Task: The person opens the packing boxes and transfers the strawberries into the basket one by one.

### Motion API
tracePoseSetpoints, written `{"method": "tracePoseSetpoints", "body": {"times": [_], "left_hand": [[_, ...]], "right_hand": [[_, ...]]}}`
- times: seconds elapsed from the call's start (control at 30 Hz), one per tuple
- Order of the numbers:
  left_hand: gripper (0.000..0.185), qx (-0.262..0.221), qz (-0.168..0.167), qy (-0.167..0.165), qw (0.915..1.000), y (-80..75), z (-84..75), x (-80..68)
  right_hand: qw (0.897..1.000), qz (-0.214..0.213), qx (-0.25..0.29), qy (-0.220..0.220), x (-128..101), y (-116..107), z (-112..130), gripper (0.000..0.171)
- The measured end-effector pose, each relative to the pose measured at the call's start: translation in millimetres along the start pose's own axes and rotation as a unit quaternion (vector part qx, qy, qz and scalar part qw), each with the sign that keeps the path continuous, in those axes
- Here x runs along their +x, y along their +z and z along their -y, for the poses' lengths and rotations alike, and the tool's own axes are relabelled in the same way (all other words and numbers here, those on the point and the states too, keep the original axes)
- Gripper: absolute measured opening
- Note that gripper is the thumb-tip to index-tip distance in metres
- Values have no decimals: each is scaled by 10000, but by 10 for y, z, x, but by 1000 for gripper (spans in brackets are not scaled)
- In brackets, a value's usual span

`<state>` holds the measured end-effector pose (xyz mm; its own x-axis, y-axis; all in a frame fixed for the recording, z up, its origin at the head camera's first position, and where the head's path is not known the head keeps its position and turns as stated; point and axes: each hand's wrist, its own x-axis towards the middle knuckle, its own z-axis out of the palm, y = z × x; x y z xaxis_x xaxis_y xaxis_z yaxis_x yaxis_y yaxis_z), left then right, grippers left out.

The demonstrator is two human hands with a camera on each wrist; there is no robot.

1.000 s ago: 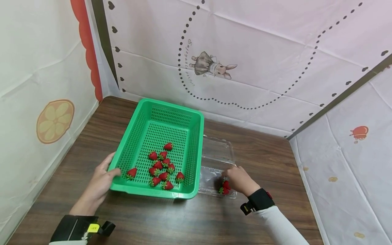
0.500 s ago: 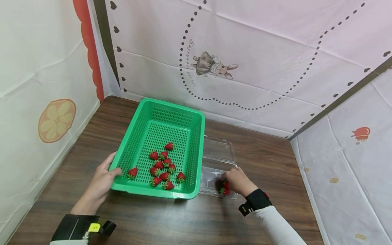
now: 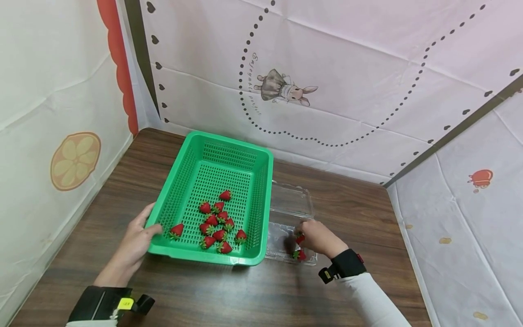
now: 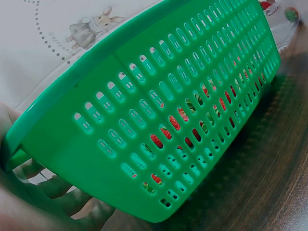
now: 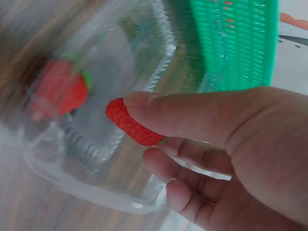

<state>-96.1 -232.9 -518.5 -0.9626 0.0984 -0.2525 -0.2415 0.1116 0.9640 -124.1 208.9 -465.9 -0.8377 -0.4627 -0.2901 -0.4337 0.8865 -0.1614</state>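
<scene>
Gripping the near left corner of the green basket (image 3: 204, 258) with the left hand (image 3: 132, 243), thumb over the rim and fingers curled beneath, exactly as a second ago. Pinching one strawberry (image 5: 132, 122) between thumb and forefinger of the right hand (image 3: 320, 238), now raised a little from where it was pressing low into the clear container (image 3: 279, 247) half a second back. Leaving a second strawberry (image 3: 299, 255) lying alone in the container's near right corner, so one berry looks freshly picked up and clear of the tray floor.

Crowding the container tight against the basket's right wall, with almost no gap between them. Keeping a cluster of strawberries (image 3: 212, 222) in the basket's near half, its far half bare mesh. Offering open wooden surface (image 3: 229, 290) in front of both hands and more to the right of the container. Lying open just beyond, the container's lid (image 3: 290, 200). Closing in at the back and both sides, the printed walls (image 3: 347, 91).
</scene>
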Motion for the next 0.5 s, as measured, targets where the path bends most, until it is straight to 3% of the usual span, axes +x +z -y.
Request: {"method": "tracePoseSetpoints", "body": {"times": [0.3, 0.5], "left_hand": [[78, 4, -4, 10, 10000, -1, -5, -4], [79, 4, 14, -4, 10000, 1, -9, -7]], "right_hand": [[9987, -234, 23, -458, -39, -222, 129, 25], [9964, -421, 351, -641, -37, -414, 253, 27]]}}
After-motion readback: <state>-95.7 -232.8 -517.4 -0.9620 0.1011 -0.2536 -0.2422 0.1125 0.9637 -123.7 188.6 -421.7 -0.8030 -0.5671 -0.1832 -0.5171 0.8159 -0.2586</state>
